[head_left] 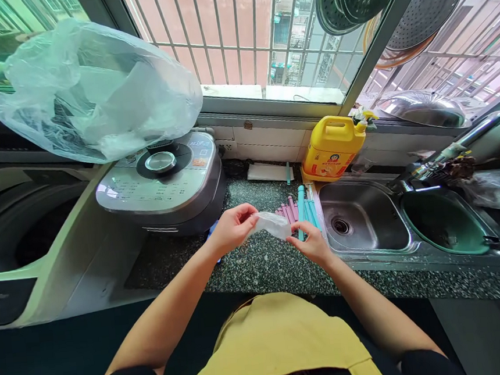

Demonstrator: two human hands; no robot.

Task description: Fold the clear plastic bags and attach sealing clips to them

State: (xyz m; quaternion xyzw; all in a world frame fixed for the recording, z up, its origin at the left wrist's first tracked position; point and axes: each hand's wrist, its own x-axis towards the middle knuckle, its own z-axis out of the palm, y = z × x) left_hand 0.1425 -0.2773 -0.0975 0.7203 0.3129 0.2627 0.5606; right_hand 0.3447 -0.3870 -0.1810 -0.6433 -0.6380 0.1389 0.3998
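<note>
A small clear plastic bag point(274, 225) is stretched between my two hands above the speckled counter point(257, 268). My left hand point(232, 228) pinches its left end with fingers closed. At the other end, my right hand point(309, 239) has thumb and fingers closed on the bag's edge. Just beyond my right hand lie several teal sealing clips point(310, 210), with one longer teal clip point(300, 203) among them. Several pink clips point(290, 208) sit to their left. A blue object point(213, 228) is partly hidden behind my left hand.
A multicooker point(162, 183) stands at the left under a big plastic bag point(102, 95), beside an open washing machine point(21, 231). A yellow jug point(333, 148) stands behind the steel sink point(366, 218). A green basin point(443, 223) is at the right.
</note>
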